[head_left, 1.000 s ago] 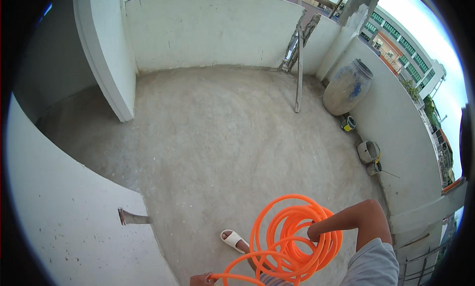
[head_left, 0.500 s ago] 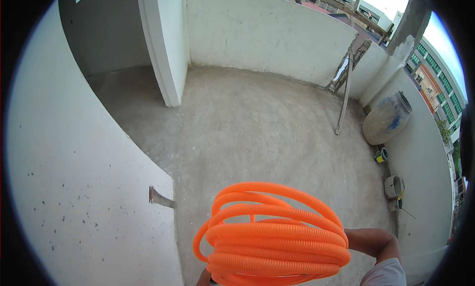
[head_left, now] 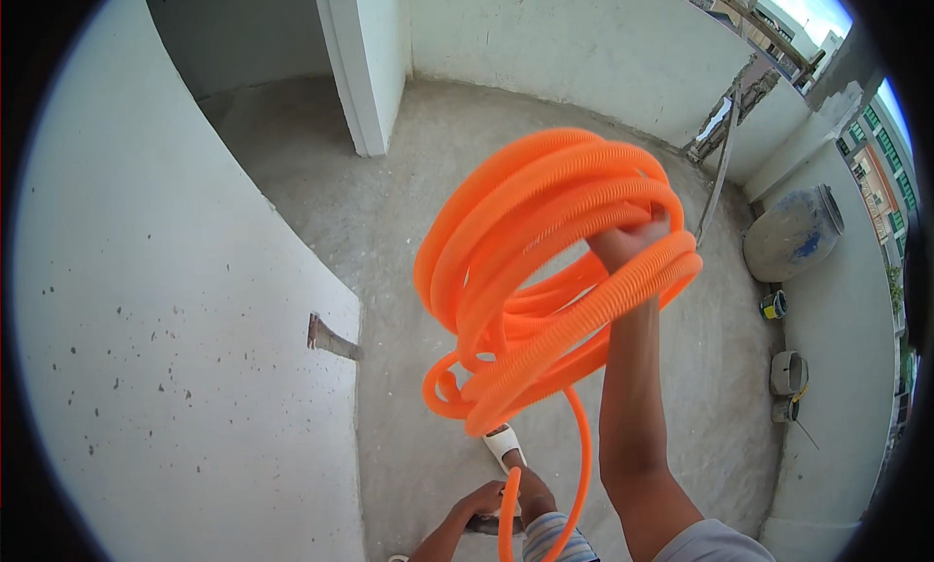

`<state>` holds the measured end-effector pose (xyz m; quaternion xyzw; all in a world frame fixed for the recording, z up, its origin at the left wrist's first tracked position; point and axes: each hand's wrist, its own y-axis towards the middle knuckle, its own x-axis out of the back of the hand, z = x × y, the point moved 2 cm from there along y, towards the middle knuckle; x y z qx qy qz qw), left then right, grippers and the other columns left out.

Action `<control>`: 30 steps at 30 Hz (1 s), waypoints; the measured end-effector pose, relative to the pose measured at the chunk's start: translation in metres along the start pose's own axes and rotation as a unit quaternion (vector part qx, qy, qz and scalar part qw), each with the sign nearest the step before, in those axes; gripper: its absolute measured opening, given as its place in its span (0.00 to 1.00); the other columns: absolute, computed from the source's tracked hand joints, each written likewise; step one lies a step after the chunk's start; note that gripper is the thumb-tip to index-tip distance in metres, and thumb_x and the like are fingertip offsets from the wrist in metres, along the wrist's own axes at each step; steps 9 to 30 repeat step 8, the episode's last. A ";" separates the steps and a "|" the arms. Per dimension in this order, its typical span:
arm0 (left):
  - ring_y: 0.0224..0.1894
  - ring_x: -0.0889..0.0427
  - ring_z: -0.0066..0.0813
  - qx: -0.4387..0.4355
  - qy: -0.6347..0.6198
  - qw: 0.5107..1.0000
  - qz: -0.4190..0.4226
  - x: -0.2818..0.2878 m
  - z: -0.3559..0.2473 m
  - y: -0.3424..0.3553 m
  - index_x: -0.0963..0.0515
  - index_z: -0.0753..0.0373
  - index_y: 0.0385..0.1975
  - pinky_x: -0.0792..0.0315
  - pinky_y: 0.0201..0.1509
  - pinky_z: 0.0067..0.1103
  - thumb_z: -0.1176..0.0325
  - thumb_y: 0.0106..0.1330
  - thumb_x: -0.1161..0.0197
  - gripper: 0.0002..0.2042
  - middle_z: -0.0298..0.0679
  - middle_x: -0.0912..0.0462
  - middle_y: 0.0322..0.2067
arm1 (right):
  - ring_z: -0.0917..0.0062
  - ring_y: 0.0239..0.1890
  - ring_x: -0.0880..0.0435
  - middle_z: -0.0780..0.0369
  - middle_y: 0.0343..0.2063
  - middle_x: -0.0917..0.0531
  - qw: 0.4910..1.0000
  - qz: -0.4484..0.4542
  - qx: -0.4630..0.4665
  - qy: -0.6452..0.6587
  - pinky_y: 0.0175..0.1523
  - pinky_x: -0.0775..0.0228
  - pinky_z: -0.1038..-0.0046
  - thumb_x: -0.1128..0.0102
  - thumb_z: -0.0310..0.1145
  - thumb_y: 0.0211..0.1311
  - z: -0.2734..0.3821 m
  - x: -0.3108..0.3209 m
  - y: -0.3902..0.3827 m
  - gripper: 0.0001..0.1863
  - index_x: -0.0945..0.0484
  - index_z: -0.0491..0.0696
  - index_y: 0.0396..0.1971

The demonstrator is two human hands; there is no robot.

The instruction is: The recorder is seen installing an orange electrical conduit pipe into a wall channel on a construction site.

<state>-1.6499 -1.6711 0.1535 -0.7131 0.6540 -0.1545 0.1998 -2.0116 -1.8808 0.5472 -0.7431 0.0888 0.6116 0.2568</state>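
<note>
My right hand (head_left: 637, 239) is raised in front of me, pushed through a big coil of orange corrugated conduit (head_left: 545, 207) and closed around some of its turns. The coil hangs tilted around my right wrist. From its underside a loose length drops past the lower edge and comes back up as a free end beside my left hand (head_left: 484, 499). Low down near my leg, that hand has its fingers curled at this end; part of the grip is hidden. Below it, a white slipper (head_left: 503, 443) is on my foot.
A white wall (head_left: 195, 319) with a notch near its edge stands close on my left. Along the right wall are a stained barrel (head_left: 793, 236), a small can (head_left: 773, 305) and a bucket (head_left: 788, 373). A timber prop (head_left: 722, 173) leans by a broken wall gap.
The coil has risen away from the lower edge and turned, so my right hand inside it now shows. A loose length has come into view, along with my left hand and leg.
</note>
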 end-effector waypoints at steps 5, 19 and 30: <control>0.38 0.18 0.38 0.142 0.026 0.989 0.002 0.018 -0.032 0.040 0.22 0.66 0.43 0.28 0.45 0.30 0.49 0.64 0.41 0.23 0.47 0.17 0.33 | 0.54 0.49 0.22 0.47 0.51 0.26 0.976 -0.065 0.107 -0.179 0.51 0.23 0.57 0.48 0.43 0.68 0.035 0.052 0.168 0.26 0.36 0.38 0.55; 0.37 0.18 0.39 0.142 0.008 0.988 -0.057 0.049 -0.018 0.061 0.22 0.65 0.47 0.28 0.44 0.28 0.50 0.64 0.40 0.23 0.46 0.16 0.37 | 0.52 0.53 0.23 0.46 0.54 0.27 0.899 -0.196 0.026 -0.392 0.52 0.23 0.58 0.48 0.42 0.68 0.095 0.177 0.138 0.29 0.40 0.38 0.61; 0.37 0.18 0.39 0.142 0.008 0.988 -0.057 0.049 -0.018 0.061 0.22 0.65 0.47 0.28 0.44 0.28 0.50 0.64 0.40 0.23 0.46 0.16 0.37 | 0.52 0.53 0.23 0.46 0.54 0.27 0.899 -0.196 0.026 -0.392 0.52 0.23 0.58 0.48 0.42 0.68 0.095 0.177 0.138 0.29 0.40 0.38 0.61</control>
